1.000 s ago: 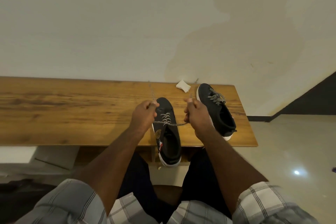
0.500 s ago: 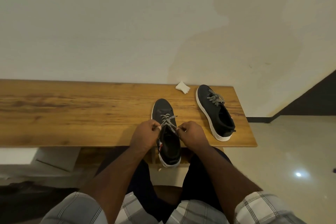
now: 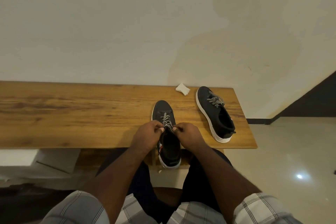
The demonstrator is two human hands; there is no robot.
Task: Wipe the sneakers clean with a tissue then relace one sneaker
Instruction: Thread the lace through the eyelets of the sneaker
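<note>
The near sneaker (image 3: 166,140) is sitting toe-away on the front edge of the wooden surface (image 3: 72,114), its heel hanging out past that edge toward the person. Its black-and-white lace (image 3: 166,122) is crossing over the tongue, and both hands are working right at the top of that crossing. The left hand (image 3: 147,137) is pinching the lace on its side, fingers curled in, grip clamped on the lace with a fingertip showing pale at the nail. The right hand (image 3: 188,135) is mirroring it, grip closed on the lace from the other side, thumb tucked in close. The two hands are nearly touching over the shoe's opening.

Off to the right, the second sneaker (image 3: 215,114) is lying on the surface, angled with its toe toward the wall (image 3: 127,23), well apart from the first; its laces are sitting in a loose bunch on top. Between the two toes, back by the wall, a crumpled white tissue (image 3: 182,88) is resting on the wood. Both forearms are reaching in from plaid sleeves (image 3: 260,207) at the bottom, and a pale tiled floor (image 3: 291,160) is showing on the right.
</note>
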